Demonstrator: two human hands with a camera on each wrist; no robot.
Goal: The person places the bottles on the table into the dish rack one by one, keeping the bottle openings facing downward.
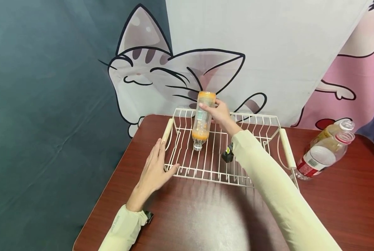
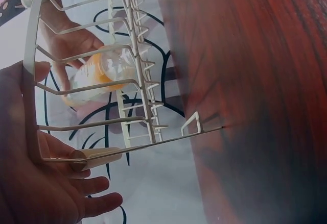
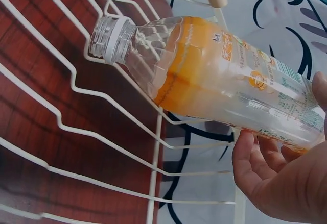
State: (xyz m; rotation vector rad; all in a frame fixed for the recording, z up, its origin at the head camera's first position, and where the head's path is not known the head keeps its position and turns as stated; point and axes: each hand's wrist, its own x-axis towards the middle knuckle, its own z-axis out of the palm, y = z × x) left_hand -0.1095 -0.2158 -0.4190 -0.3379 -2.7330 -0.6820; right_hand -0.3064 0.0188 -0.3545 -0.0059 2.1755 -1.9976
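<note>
1 bottle (image 1: 201,122), its orange label (image 3: 255,81) unreadable, is gripped by the right hand (image 1: 219,113), the left hand (image 1: 154,170) spread.

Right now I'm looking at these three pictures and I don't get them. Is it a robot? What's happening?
No robot here, just a person, so each grip is simply a bare hand. The widest picture comes from a camera on the person's head, looking forward and down. The other two come from cameras on the wrists, one on each, so things look tilted.

On the red-brown table sits a white wire rack. The right grip holds an orange-banded bottle neck down over the rack. The left grip is at the rack's near left corner. To the rack's right are a red-labelled bottle and, behind it, a yellowish bottle.
</note>
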